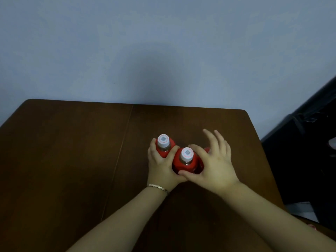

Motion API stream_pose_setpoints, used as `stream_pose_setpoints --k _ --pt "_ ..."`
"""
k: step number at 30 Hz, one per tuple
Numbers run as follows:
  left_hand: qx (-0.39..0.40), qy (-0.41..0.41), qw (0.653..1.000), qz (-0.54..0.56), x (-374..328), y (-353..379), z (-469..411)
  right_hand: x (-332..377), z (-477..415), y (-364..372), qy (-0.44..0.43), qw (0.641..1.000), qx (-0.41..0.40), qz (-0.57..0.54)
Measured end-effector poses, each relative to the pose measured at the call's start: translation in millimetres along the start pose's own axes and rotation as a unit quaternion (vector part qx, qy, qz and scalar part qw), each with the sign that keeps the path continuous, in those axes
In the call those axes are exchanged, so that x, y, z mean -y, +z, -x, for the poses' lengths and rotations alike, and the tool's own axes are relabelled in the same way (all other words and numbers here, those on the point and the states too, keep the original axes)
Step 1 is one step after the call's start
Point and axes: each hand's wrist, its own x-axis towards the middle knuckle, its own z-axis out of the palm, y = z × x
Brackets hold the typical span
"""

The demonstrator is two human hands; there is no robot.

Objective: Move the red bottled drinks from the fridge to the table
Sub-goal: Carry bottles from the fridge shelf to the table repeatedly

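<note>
Two red bottled drinks with white caps stand upright on the dark wooden table [72, 151]. My left hand [161, 164] wraps around the left red bottle [164, 149] just under its cap. The right red bottle [185, 163] stands touching it, slightly nearer to me. My right hand [214, 164] rests against this bottle with thumb and forefinger on it, while the other fingers are spread upward. A sliver of red [207, 149] shows behind my right hand; I cannot tell what it belongs to.
A plain blue-grey wall [163, 51] rises right behind the table's far edge. A dark piece of furniture [309, 151] stands to the right of the table. A thin bracelet [158, 187] is on my left wrist.
</note>
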Motion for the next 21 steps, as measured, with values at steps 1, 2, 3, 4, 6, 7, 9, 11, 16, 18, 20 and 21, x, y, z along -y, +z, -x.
stream_pose_setpoints --k 1,2,3,4,6,7,9,11,16,18,20,21 --pt "0.02 -0.002 1.0 -0.017 -0.1 -4.7 -0.2 5.1 -3.6 -6.6 0.017 0.997 0.06 0.038" --pt "0.038 -0.002 0.999 -0.026 0.1 -10.6 -0.6 9.4 -6.0 -11.1 0.046 0.991 0.117 0.052" --pt "0.054 -0.002 0.998 -0.03 0.2 -16.2 -1.2 12.9 -8.0 -13.4 0.073 0.985 0.148 0.052" --pt "0.071 -0.004 0.997 -0.035 -0.3 -22.2 -1.9 17.0 -9.5 -15.0 0.098 0.981 0.162 0.046" --pt "0.095 -0.008 0.994 -0.048 -2.3 -31.6 -4.1 22.8 -11.4 -15.7 0.123 0.98 0.156 0.021" --pt "0.101 -0.01 0.993 -0.06 -4.1 -35.0 -5.6 24.3 -12.1 -15.7 0.126 0.98 0.152 0.013" --pt "0.107 -0.018 0.99 -0.085 -8.2 -38.4 -7.1 25.9 -13.6 -16.6 0.127 0.981 0.147 0.007" --pt "0.101 -0.031 0.99 -0.092 -13.2 -36.0 -6.9 23.0 -16.9 -19.5 0.129 0.982 0.139 0.001" --pt "0.069 -0.063 0.992 -0.081 -42.5 -17.2 -10.6 -6.0 -32.3 -29.6 0.13 0.981 0.146 -0.008" --pt "0.068 -0.068 0.992 -0.078 -58.1 -8.4 -17.8 -21.4 -39.5 -33.0 0.141 0.98 0.141 0.003" --pt "0.069 -0.068 0.992 -0.079 -71.7 -0.1 -25.7 -34.6 -44.7 -35.1 0.16 0.978 0.131 0.007" --pt "0.068 -0.067 0.992 -0.083 -76.9 3.2 -29.2 -40.1 -46.5 -35.4 0.168 0.978 0.124 0.005"
